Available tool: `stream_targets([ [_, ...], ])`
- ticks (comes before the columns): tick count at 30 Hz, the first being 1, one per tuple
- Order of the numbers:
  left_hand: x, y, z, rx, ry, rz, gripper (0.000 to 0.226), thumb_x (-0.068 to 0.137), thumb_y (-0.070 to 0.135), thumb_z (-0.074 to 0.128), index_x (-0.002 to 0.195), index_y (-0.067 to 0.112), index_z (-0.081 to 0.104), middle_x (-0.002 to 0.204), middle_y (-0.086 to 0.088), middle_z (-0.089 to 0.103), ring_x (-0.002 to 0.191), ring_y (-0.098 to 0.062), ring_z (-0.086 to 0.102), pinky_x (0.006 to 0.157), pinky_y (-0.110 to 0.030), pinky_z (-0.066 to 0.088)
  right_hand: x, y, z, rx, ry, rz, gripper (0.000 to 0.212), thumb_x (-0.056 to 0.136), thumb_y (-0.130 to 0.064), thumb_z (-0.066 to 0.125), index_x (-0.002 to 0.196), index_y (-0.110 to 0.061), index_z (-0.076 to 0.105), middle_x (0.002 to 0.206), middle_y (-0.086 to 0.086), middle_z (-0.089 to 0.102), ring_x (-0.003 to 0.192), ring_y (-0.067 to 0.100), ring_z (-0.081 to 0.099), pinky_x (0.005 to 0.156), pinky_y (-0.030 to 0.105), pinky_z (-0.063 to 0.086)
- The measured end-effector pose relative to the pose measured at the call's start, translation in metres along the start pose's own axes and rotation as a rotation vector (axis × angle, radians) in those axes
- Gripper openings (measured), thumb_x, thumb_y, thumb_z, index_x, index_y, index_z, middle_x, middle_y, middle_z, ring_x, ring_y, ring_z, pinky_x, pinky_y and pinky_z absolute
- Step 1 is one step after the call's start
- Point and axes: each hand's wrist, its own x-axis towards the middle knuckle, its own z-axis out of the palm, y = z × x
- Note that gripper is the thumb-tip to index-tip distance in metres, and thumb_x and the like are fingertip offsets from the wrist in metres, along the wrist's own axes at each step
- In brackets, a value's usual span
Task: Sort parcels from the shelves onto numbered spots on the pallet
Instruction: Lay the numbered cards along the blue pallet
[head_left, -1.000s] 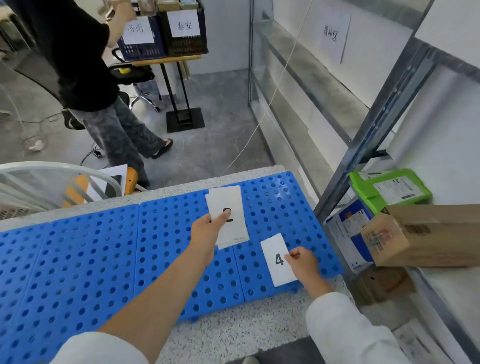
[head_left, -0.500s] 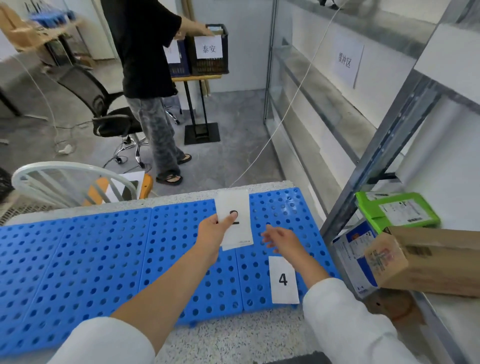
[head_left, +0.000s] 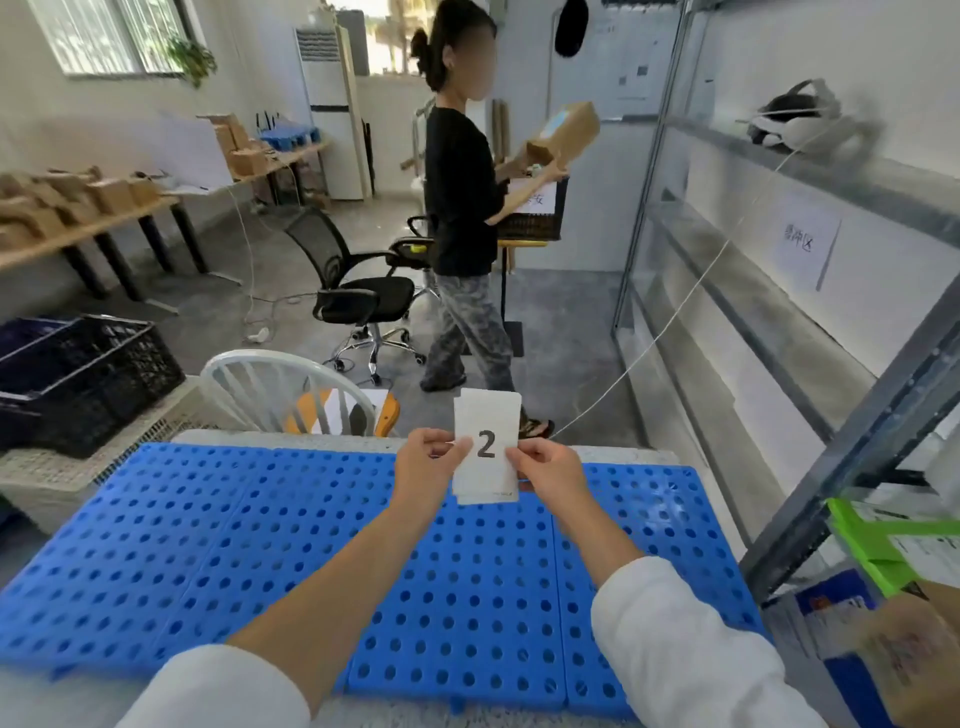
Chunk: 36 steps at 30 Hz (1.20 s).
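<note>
1. Sleeves, white, enter at the bottom edge; both bare forearms reach forward over the blue perforated pallet (head_left: 208, 545).
2. Parcels lie on the metal shelving (head_left: 857, 457) at the near right, none touching the pallet: a brown carton (head_left: 909, 660), blurred; a blue-and-white package (head_left: 826, 608) just beside it; a green package (head_left: 883, 540) behind.
3. Left hand (head_left: 423, 465) pinches the left edge of the card (head_left: 487, 447) marked "2", thumb on the printed face, other fingers curled behind.
4. Right hand (head_left: 545, 467) pinches the right edge of the card, fingers curled.
5. Card is held upright in the air over the pallet's far edge, number facing the camera. A second paper edge shows behind its lower left corner.
6. White chair (head_left: 280, 384) stands just past the pallet; a black crate (head_left: 88, 379) sits to the left.
7. Farther off, a person in a black top (head_left: 460, 208) stands near a black office chair (head_left: 358, 291) and holds a brown box (head_left: 563, 132).
8. Upper shelf carries a white headset (head_left: 795, 117); a paper sign (head_left: 805, 252) hangs below it.
</note>
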Motion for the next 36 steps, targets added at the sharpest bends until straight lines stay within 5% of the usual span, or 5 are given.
stream_targets([
  [3, 0.004, -0.008, -0.033, 0.016, 0.030, 0.030, 0.022, 0.083, 0.022, 0.074, 0.092, 0.005, 0.063, 0.084, -0.011, 0.071, 0.079, -0.024, 0.069, 0.070, -0.029, 0.058, 0.002, 0.006, 0.024, -0.021, -0.007, 0.009, 0.016, 0.087, -0.022, 0.069, 0.097, -0.010, 0.069, 0.099, 0.007, 0.072, 0.095, 0.025, 0.069, 0.080, 0.045, 0.059],
  [10, 0.025, -0.028, -0.116, 0.043, -0.045, 0.028, 0.022, 0.081, 0.018, 0.077, 0.091, 0.001, 0.066, 0.084, -0.011, 0.072, 0.077, -0.021, 0.070, 0.069, -0.024, 0.059, -0.013, -0.004, 0.106, -0.018, -0.056, 0.020, 0.017, 0.087, -0.023, 0.070, 0.078, -0.015, 0.058, 0.086, 0.001, 0.069, 0.081, 0.016, 0.066, 0.061, 0.023, 0.049],
  [21, 0.073, -0.059, -0.271, -0.065, -0.019, -0.106, 0.017, 0.080, 0.018, 0.077, 0.090, 0.004, 0.073, 0.085, -0.007, 0.075, 0.079, -0.020, 0.072, 0.075, -0.027, 0.060, -0.012, -0.016, 0.272, -0.022, -0.051, 0.149, 0.016, 0.097, -0.026, 0.057, 0.088, -0.019, 0.069, 0.097, 0.003, 0.073, 0.090, 0.020, 0.069, 0.081, 0.040, 0.058],
  [25, 0.087, -0.077, -0.311, -0.076, -0.068, -0.145, 0.017, 0.082, 0.017, 0.075, 0.092, 0.003, 0.074, 0.087, -0.008, 0.075, 0.082, -0.022, 0.072, 0.076, -0.030, 0.060, -0.008, -0.009, 0.314, -0.109, 0.016, 0.157, 0.022, 0.097, -0.028, 0.057, 0.092, -0.012, 0.070, 0.092, 0.001, 0.070, 0.081, 0.018, 0.062, 0.069, 0.033, 0.051],
  [36, 0.103, -0.133, -0.346, -0.087, -0.145, -0.389, 0.019, 0.087, 0.017, 0.070, 0.099, 0.001, 0.070, 0.095, -0.012, 0.073, 0.087, -0.025, 0.071, 0.079, -0.031, 0.058, -0.014, 0.030, 0.322, -0.274, 0.159, 0.282, 0.025, 0.099, -0.024, 0.051, 0.094, -0.004, 0.065, 0.085, 0.005, 0.063, 0.074, 0.018, 0.057, 0.062, 0.029, 0.044],
])
